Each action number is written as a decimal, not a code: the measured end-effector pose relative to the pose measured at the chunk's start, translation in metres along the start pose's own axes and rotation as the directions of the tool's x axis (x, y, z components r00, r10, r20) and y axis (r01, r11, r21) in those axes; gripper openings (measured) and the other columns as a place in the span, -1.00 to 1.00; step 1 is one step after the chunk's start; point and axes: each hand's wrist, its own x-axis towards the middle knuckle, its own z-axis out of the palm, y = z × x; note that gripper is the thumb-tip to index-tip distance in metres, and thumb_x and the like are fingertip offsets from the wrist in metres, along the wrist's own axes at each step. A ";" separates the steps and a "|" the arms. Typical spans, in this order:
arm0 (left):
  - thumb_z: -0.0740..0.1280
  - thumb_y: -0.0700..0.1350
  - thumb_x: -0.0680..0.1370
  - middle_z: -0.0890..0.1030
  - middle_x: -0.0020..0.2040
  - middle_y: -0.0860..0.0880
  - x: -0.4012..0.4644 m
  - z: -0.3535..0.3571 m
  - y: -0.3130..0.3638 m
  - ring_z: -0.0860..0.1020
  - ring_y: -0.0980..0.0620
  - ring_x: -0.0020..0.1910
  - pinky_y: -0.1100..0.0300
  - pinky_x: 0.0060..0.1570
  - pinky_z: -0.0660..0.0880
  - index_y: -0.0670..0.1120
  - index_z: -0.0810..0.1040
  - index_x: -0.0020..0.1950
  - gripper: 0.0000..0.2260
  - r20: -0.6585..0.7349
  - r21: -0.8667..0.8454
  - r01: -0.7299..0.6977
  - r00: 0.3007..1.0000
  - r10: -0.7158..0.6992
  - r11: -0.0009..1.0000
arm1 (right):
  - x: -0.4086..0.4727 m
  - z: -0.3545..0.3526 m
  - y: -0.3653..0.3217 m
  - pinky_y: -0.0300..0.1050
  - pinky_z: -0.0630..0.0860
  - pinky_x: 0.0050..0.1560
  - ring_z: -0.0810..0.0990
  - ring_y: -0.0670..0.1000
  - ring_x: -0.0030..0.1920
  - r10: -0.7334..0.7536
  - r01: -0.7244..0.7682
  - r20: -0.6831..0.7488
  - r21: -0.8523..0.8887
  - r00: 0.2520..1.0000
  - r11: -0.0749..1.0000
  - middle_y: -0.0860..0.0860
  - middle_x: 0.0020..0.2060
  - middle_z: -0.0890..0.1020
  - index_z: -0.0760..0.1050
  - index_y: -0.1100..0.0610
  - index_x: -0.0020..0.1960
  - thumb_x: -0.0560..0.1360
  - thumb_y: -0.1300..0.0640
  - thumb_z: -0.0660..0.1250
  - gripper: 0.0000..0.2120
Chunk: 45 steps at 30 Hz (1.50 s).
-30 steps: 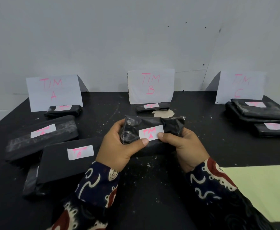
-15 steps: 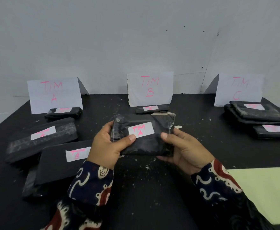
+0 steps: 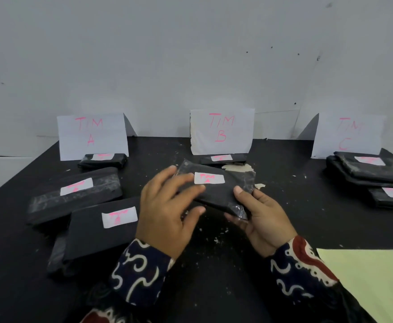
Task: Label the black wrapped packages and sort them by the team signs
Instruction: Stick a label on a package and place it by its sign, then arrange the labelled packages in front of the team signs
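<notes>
- My right hand grips the pkg at its near-right end: thumb on top, fingers curled under. Closed on it.
- My left hand is spread wide, fingers splayed over the pkg's left end; slightly blurred, so I can't tell if they touch it or just hover. Not clamped either way.
- Pkg sits between both hands, held off the table, long axis running from far-left to near-right, tilted.
- White label on top, just past my left fingertips, pink "TIM A" on it.
- So dest. = TIM A sign, well off to the far-left of my fingers. Left hand is the nearer one; I'd judge a handover to it or a cross-reach w/ the right.
- One small pkg already lies in front of that sign; two bigger labelled ones lie left of my left hand, letters not clear.
- Wrap: glossy black plastic film, crinkly, loose at the ends, so prob. slippery; shape flat and oblong, soft-edged.
- Farther out: TIM B sign straight ahead, TIM C sign w/ a stack far right; table matte black, flecked w/ pale scraps.
</notes>
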 end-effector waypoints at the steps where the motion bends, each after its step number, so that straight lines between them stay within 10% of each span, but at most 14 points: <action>1: 0.45 0.00 0.44 0.59 0.20 0.04 -0.001 -0.001 0.000 0.44 -0.11 0.32 -0.14 0.30 0.31 0.00 0.64 0.17 -0.69 0.046 0.044 -0.064 0.997 0.062 0.997 | 0.000 0.003 0.002 -0.16 0.64 -0.26 0.70 0.05 -0.11 0.007 -0.007 0.009 -0.002 1.000 1.000 0.18 0.03 0.69 0.57 0.23 0.16 0.54 0.17 0.34 -0.76; 11: 0.33 -0.15 0.53 0.67 0.09 0.08 -0.005 -0.036 -0.036 0.62 0.04 0.02 0.06 0.00 0.45 -0.02 0.66 0.13 -0.79 0.041 0.191 -0.112 0.994 0.106 0.975 | 0.002 0.056 0.021 -0.08 0.63 -0.20 0.66 0.06 -0.18 0.070 -0.060 0.143 -0.074 0.987 0.995 0.15 -0.10 0.71 0.63 0.21 0.06 0.52 -0.08 0.31 -0.63; 22: 0.44 -0.20 0.45 0.69 -0.06 -0.01 0.042 -0.102 -0.145 0.62 -0.09 -0.10 0.05 -0.02 0.53 -0.02 0.66 0.06 -0.79 -0.080 0.328 0.429 0.901 -0.427 0.842 | 0.033 0.074 0.068 -0.15 0.60 -0.15 0.65 -0.03 -0.22 -0.207 0.212 0.068 -0.506 0.976 0.836 0.02 -0.20 0.68 0.62 0.00 -0.06 0.52 -0.09 0.31 -0.81; 33: 0.40 -0.20 0.47 0.66 0.07 -0.03 0.058 -0.062 -0.233 0.57 -0.11 0.07 0.04 0.06 0.48 0.01 0.67 0.07 -0.79 0.073 0.480 0.510 0.788 -0.612 0.714 | 0.048 0.066 0.079 -0.02 0.61 -0.14 0.64 0.04 -0.24 -0.216 0.235 0.096 -0.479 0.972 0.846 0.12 -0.24 0.69 0.66 0.02 -0.09 0.41 -0.10 0.32 -0.76; 45: 0.11 -0.15 0.62 0.53 0.33 -0.09 0.066 -0.065 -0.239 0.45 -0.10 0.31 0.10 0.31 0.34 -0.08 0.56 0.29 -0.67 0.532 0.492 0.474 0.499 -0.683 0.730 | 0.051 0.064 0.081 -0.06 0.57 -0.17 0.63 0.02 -0.25 -0.225 0.262 0.134 -0.470 0.965 0.843 0.11 -0.25 0.68 0.67 0.00 -0.13 0.38 -0.12 0.31 -0.74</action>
